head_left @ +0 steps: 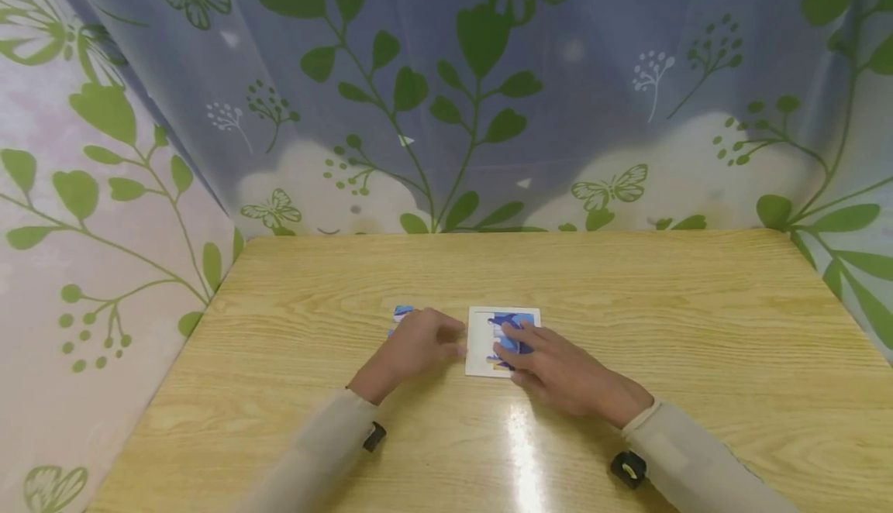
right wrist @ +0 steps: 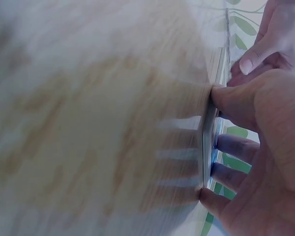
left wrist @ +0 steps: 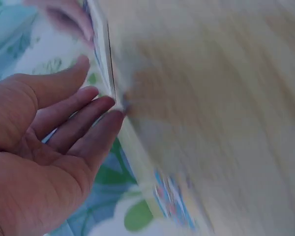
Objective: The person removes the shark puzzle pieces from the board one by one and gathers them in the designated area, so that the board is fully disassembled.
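Note:
A small white puzzle tray (head_left: 479, 346) lies flat on the wooden table, with blue and purple picture pieces (head_left: 519, 318) filling its right part and a bare white strip at the left. My right hand (head_left: 568, 373) rests over its right side. Two fingers touch the picture, while the thumb and little finger reach down at the tray's edge in the right wrist view. Just left of the tray is my left hand (head_left: 421, 345), its fingers loosely bent and nothing between thumb and fingers. Loose puzzle pieces (head_left: 402, 312) lie behind it, partly hidden.
The light wooden table (head_left: 314, 288) ends at the back against a blue curtain (head_left: 558, 94) with green leaves and butterflies. Similar patterned cloth hangs at both sides. A dark wrist device (head_left: 629, 469) sits on the right sleeve, another (head_left: 374, 436) on the left.

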Action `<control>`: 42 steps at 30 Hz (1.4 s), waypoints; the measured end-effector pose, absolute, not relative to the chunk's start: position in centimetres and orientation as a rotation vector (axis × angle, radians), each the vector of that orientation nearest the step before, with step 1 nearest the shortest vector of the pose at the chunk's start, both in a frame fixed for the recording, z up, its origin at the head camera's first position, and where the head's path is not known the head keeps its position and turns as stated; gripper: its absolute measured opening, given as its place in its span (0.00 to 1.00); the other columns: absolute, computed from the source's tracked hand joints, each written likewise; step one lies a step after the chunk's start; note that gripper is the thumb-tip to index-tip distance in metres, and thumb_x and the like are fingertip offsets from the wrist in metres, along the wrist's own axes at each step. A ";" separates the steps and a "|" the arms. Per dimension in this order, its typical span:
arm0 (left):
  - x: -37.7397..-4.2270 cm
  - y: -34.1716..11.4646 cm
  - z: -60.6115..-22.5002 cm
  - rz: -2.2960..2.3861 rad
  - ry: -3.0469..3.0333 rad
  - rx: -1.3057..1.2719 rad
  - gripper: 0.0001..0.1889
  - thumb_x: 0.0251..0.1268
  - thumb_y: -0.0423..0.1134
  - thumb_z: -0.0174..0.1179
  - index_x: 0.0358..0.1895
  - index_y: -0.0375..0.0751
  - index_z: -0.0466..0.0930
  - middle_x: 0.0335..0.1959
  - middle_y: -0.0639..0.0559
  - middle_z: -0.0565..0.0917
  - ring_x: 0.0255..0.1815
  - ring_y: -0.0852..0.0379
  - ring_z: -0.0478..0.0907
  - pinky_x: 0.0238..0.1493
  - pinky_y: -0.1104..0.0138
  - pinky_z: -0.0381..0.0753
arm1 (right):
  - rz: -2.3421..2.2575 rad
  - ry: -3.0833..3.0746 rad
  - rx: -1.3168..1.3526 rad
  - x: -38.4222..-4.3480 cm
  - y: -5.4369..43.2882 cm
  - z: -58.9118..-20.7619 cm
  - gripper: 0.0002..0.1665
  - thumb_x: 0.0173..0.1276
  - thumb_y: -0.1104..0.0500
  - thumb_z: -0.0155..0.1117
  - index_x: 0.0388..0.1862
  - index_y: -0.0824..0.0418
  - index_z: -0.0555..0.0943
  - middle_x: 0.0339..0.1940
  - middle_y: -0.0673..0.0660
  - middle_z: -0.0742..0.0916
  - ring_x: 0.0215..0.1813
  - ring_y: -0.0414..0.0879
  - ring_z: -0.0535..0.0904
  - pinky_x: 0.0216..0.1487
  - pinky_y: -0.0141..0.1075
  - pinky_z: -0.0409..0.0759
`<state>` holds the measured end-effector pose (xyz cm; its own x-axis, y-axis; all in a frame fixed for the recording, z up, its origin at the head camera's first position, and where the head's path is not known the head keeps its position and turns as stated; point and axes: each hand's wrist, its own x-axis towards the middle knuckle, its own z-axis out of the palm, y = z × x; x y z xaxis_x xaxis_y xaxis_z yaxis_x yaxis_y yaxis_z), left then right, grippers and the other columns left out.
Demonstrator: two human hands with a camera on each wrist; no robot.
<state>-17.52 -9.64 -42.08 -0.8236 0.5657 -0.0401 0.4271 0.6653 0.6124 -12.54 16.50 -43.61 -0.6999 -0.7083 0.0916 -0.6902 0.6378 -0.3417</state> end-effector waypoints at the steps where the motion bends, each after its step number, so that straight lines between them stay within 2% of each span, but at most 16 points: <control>1: -17.5 -9.2 -42.2 0.862 2.635 0.851 0.08 0.66 0.36 0.69 0.34 0.34 0.83 0.46 0.39 0.88 0.42 0.50 0.84 0.40 0.65 0.79 | -0.549 2.796 -1.197 -12.5 16.5 -43.6 0.27 0.78 0.59 0.58 0.71 0.67 0.72 0.74 0.74 0.68 0.74 0.72 0.62 0.73 0.62 0.60; 2: -17.4 -8.8 -42.3 0.829 2.622 0.897 0.11 0.66 0.38 0.69 0.31 0.34 0.80 0.49 0.38 0.87 0.45 0.49 0.84 0.39 0.66 0.76 | -0.547 2.796 -1.202 -12.6 16.5 -43.6 0.27 0.78 0.59 0.58 0.72 0.67 0.72 0.74 0.74 0.68 0.74 0.72 0.62 0.73 0.62 0.61; 4: -17.2 -8.3 -42.6 0.748 2.607 0.952 0.13 0.67 0.42 0.69 0.32 0.36 0.79 0.55 0.36 0.84 0.35 0.51 0.81 0.37 0.67 0.72 | -0.541 2.796 -1.211 -12.6 16.4 -43.6 0.27 0.78 0.59 0.58 0.72 0.66 0.72 0.74 0.73 0.68 0.74 0.72 0.62 0.73 0.62 0.60; 6: -16.9 -7.9 -42.7 0.670 2.624 0.972 0.15 0.66 0.45 0.69 0.42 0.36 0.83 0.66 0.35 0.76 0.32 0.55 0.81 0.42 0.69 0.74 | -0.528 2.799 -1.217 -12.7 16.4 -43.6 0.27 0.78 0.59 0.58 0.72 0.65 0.72 0.75 0.73 0.68 0.75 0.71 0.62 0.73 0.61 0.61; 7: -16.8 -7.8 -42.7 0.641 2.631 0.984 0.19 0.66 0.46 0.69 0.48 0.32 0.83 0.67 0.35 0.75 0.28 0.56 0.78 0.42 0.68 0.75 | -0.525 2.801 -1.217 -12.7 16.5 -43.7 0.27 0.78 0.58 0.58 0.72 0.65 0.72 0.75 0.72 0.68 0.75 0.71 0.62 0.73 0.61 0.61; 9: -16.6 -7.6 -42.6 0.582 2.654 0.997 0.24 0.65 0.48 0.69 0.55 0.32 0.82 0.68 0.35 0.74 0.31 0.55 0.80 0.46 0.66 0.77 | -0.522 2.814 -1.236 -12.7 16.7 -43.8 0.27 0.78 0.58 0.58 0.72 0.65 0.72 0.75 0.72 0.68 0.75 0.70 0.62 0.73 0.61 0.61; 11: -16.5 -7.4 -42.4 0.550 2.661 1.009 0.25 0.66 0.48 0.69 0.57 0.31 0.82 0.68 0.33 0.74 0.45 0.48 0.85 0.51 0.63 0.79 | -0.529 2.826 -1.251 -12.7 16.8 -44.0 0.27 0.78 0.58 0.58 0.73 0.64 0.71 0.75 0.71 0.68 0.75 0.70 0.62 0.72 0.61 0.62; 14: -16.4 -7.3 -42.1 0.519 2.664 1.018 0.26 0.66 0.48 0.68 0.59 0.30 0.81 0.67 0.32 0.74 0.62 0.37 0.78 0.59 0.57 0.79 | -0.545 2.832 -1.249 -12.5 17.1 -44.1 0.28 0.79 0.57 0.57 0.74 0.63 0.70 0.76 0.71 0.66 0.76 0.70 0.61 0.72 0.61 0.62; 17: -16.4 -7.3 -42.0 0.501 2.665 1.015 0.28 0.67 0.48 0.68 0.61 0.30 0.79 0.67 0.32 0.74 0.64 0.36 0.76 0.63 0.54 0.77 | -0.548 2.819 -1.209 -12.4 17.4 -43.9 0.29 0.80 0.55 0.56 0.75 0.63 0.69 0.77 0.71 0.65 0.76 0.70 0.59 0.72 0.60 0.61; 26: -16.6 -7.2 -42.1 0.496 2.654 1.028 0.18 0.66 0.48 0.68 0.47 0.37 0.85 0.67 0.36 0.75 0.67 0.37 0.73 0.65 0.54 0.76 | -0.571 2.803 -1.159 -12.1 18.1 -44.1 0.29 0.81 0.54 0.55 0.76 0.61 0.68 0.78 0.68 0.64 0.77 0.70 0.57 0.73 0.60 0.60; 28: -16.7 -7.2 -42.0 0.502 2.658 1.027 0.16 0.65 0.48 0.69 0.43 0.37 0.85 0.65 0.36 0.77 0.62 0.40 0.79 0.60 0.57 0.80 | -0.590 2.797 -1.156 -12.2 18.2 -44.2 0.29 0.81 0.54 0.54 0.76 0.61 0.68 0.78 0.68 0.64 0.77 0.71 0.57 0.73 0.61 0.59; 30: -16.9 -7.0 -41.9 0.521 2.664 1.020 0.13 0.65 0.46 0.70 0.38 0.38 0.84 0.54 0.38 0.85 0.49 0.47 0.84 0.50 0.61 0.82 | -0.603 2.791 -1.150 -12.2 18.1 -44.2 0.29 0.81 0.54 0.54 0.76 0.62 0.67 0.78 0.69 0.64 0.77 0.71 0.56 0.74 0.61 0.59; 31: -17.1 -6.9 -41.8 0.537 2.669 1.016 0.13 0.66 0.45 0.69 0.35 0.38 0.83 0.48 0.39 0.87 0.42 0.50 0.83 0.46 0.62 0.82 | -0.605 2.791 -1.147 -12.3 18.1 -44.2 0.29 0.81 0.54 0.54 0.76 0.62 0.68 0.78 0.69 0.64 0.77 0.70 0.56 0.74 0.60 0.59; 33: -17.3 -6.6 -41.6 0.576 2.693 1.001 0.12 0.66 0.43 0.69 0.38 0.35 0.85 0.39 0.43 0.87 0.35 0.54 0.79 0.42 0.64 0.81 | -0.607 2.790 -1.149 -12.3 18.0 -44.3 0.29 0.81 0.55 0.54 0.75 0.63 0.68 0.78 0.69 0.64 0.77 0.70 0.56 0.74 0.60 0.59; 36: -17.8 -5.9 -41.7 0.636 2.723 0.973 0.11 0.68 0.40 0.67 0.41 0.32 0.86 0.32 0.44 0.84 0.35 0.54 0.78 0.42 0.63 0.80 | -0.601 2.791 -1.157 -12.4 18.0 -44.3 0.29 0.80 0.55 0.55 0.75 0.64 0.68 0.77 0.71 0.65 0.77 0.71 0.57 0.74 0.60 0.59; 42: -18.1 -4.6 -42.3 0.801 2.714 0.778 0.10 0.71 0.36 0.64 0.45 0.31 0.86 0.37 0.43 0.85 0.42 0.51 0.80 0.45 0.61 0.81 | -0.625 2.786 -1.163 -12.3 18.0 -44.3 0.28 0.80 0.57 0.56 0.73 0.66 0.70 0.76 0.73 0.66 0.76 0.73 0.58 0.72 0.62 0.60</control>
